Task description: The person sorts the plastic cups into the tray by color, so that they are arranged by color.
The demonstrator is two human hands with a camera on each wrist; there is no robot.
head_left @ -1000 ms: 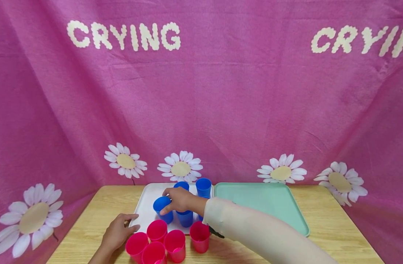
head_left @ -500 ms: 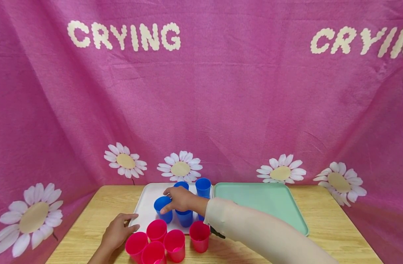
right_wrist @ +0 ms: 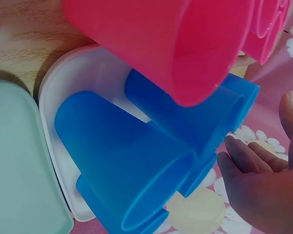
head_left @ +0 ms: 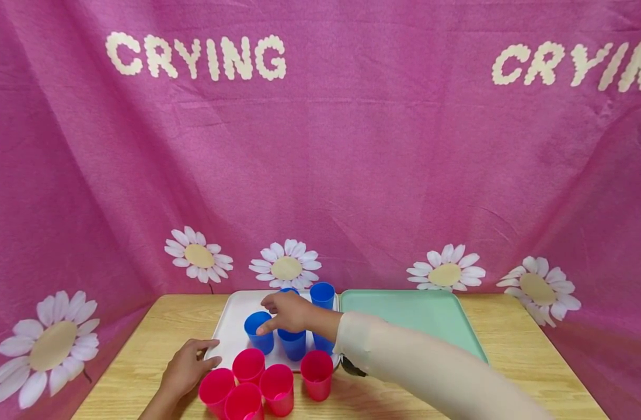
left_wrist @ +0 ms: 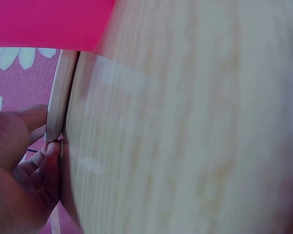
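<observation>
Blue cup (head_left: 258, 339), front-left of its set on the white tray (head_left: 228, 329): just released, by appearance. Half a second ago the right hand (head_left: 291, 312) had its thumb lower over the front wall; now it sits slightly higher and further right, fingers extended, thumb spread, holding nothing. Meaning, as judged: that cup's placing looks done and the hand free. Cup's condition: tumbler form, narrowing to the base, smooth plain wall, upright with mouth up; set in from the tray's left edge, nearer the near edge than the far. Nearest stock: pink cups (head_left: 277, 391), five, upright on the tabletop (head_left: 147, 332) before the tray's near edge, four clustered, one apart to the right. Left hand (head_left: 188, 364): unmoved at the tray's left edge by the near corner, thumb and fingertips at the rim; whether it pinches, cannot tell. Beyond: four more blue cups (head_left: 293, 348) on the same tray, one beside the first, one toward the right edge and part-hidden by the right arm, two nearer the far edge. Green tray (head_left: 404, 315): just beside the white tray's right edge, reaching the tabletop's far edge; pale sleeve (head_left: 399, 350) across its near-left corner. Farthest: magenta cloth (head_left: 320, 151), daisies and lettering.
</observation>
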